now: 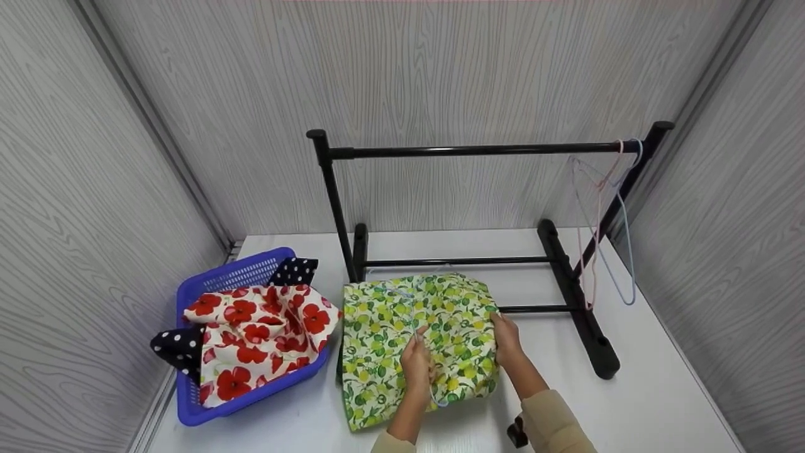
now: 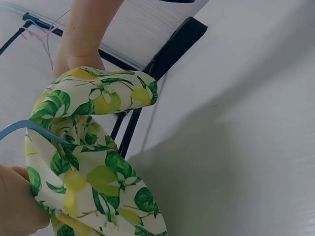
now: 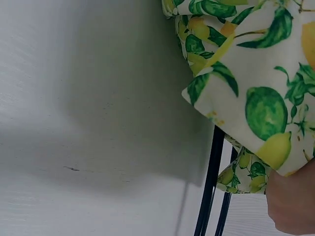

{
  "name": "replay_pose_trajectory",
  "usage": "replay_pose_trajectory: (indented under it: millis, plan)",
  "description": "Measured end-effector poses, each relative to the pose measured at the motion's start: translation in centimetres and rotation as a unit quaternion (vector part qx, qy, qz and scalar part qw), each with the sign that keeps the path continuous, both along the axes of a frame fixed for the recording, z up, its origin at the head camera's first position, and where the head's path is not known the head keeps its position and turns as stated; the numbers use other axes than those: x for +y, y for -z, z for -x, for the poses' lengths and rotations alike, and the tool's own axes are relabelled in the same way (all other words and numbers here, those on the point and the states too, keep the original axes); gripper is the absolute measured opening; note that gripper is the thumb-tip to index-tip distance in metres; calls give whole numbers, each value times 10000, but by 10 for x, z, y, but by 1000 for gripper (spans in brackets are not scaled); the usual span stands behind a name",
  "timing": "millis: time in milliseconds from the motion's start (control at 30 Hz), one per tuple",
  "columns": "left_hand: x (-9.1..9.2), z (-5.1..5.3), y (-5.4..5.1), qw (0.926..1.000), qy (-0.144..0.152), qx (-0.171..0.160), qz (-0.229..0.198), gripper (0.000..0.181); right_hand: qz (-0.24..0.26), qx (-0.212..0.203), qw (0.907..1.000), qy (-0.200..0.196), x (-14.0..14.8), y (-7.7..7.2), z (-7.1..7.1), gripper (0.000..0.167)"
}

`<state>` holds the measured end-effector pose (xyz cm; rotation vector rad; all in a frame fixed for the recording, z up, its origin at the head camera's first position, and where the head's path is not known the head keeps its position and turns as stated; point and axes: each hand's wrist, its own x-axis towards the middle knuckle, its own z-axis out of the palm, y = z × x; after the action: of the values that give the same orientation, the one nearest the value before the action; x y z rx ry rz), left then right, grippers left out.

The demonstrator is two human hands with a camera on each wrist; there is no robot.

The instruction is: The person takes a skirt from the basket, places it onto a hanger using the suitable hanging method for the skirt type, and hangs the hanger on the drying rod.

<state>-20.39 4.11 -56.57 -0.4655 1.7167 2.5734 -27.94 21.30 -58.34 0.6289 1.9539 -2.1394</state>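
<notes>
A lemon-print cloth [image 1: 377, 352] lies spread in front of the rack, its right part bunched and raised. Over its middle runs a thin light-blue hanger [image 1: 413, 314], whose curved end also shows in the left wrist view as a blue hook [image 2: 24, 124]. My left hand [image 1: 417, 365] has its fingers curled round the hanger and cloth at the middle. At the cloth's right edge my right hand [image 1: 507, 336] grips the fabric, with some fingers hidden behind it. In the right wrist view, folds of the cloth [image 3: 266, 113] cover most of that hand [image 3: 293, 201].
A black garment rack [image 1: 465, 151] stands behind the cloth, with pink [image 1: 597, 251] and blue [image 1: 627, 251] hangers at its right end. At left, a blue basket [image 1: 264, 389] holds red-flowered cloth [image 1: 251, 352] and dotted black cloth [image 1: 179, 347]. A small black object [image 1: 517, 432] lies near the right sleeve.
</notes>
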Motion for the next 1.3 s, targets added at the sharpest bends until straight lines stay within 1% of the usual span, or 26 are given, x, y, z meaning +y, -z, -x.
replay_pose_trajectory:
  millis: [67,133,267,300,367,400,467,500,533,633,700,733,767,867,933,1033,1133,1233,1300]
  plan:
    - [-3,-1,4,9999,-20,11,-124,41,77,-52,9999,46,2,-4,1,58]
    - [-5,1,13,9998,-58,6,-201,42,119,-104,9998,82,4,-7,1,60]
    - [-9,5,33,9998,-177,-33,-126,44,274,-148,9994,152,9,-10,1,60]
    - [-9,5,37,9997,-224,-42,-82,45,312,-147,9993,167,10,-10,1,60]
    - [-10,5,41,9995,-320,-28,14,46,409,-125,9989,192,11,-10,0,60]
    - [-10,4,41,9993,-362,-35,23,46,435,-113,9988,215,12,-10,-1,60]
    - [-12,0,34,9993,-369,-74,4,44,508,-61,9984,230,13,-11,-2,60]
    - [-14,-1,33,9993,-348,-112,12,44,539,-44,9983,236,13,-12,-2,60]
    - [-15,-4,29,9994,-312,-147,-14,44,550,-36,9982,233,14,-12,-2,60]
    - [-20,-8,21,9995,-254,-135,-151,43,517,-44,9983,253,17,-14,-2,60]
    - [-22,-5,27,9993,-283,-82,-252,43,455,-54,9986,272,19,-15,-2,60]
    - [-23,-5,27,9990,-318,-54,-310,43,427,-55,9986,292,20,-15,-3,61]
    - [-23,-4,30,9989,-358,-20,-306,43,406,-49,9987,308,21,-14,-4,60]
    - [-22,1,39,9987,-446,-59,-234,44,397,-35,9986,338,24,-10,-7,59]
    - [-22,2,41,9985,-532,-53,-89,44,429,-61,9984,355,25,-7,-9,58]
    - [-21,4,42,9977,-675,6,61,43,439,-89,9982,387,28,-1,-12,57]
    - [-20,5,41,9962,-838,168,153,41,384,-130,9982,441,30,3,-15,56]
    - [-21,5,40,9945,-943,343,312,40,353,-184,9980,481,34,7,-16,55]
    - [-22,4,38,9937,-963,441,362,39,359,-212,9980,479,36,9,-16,55]
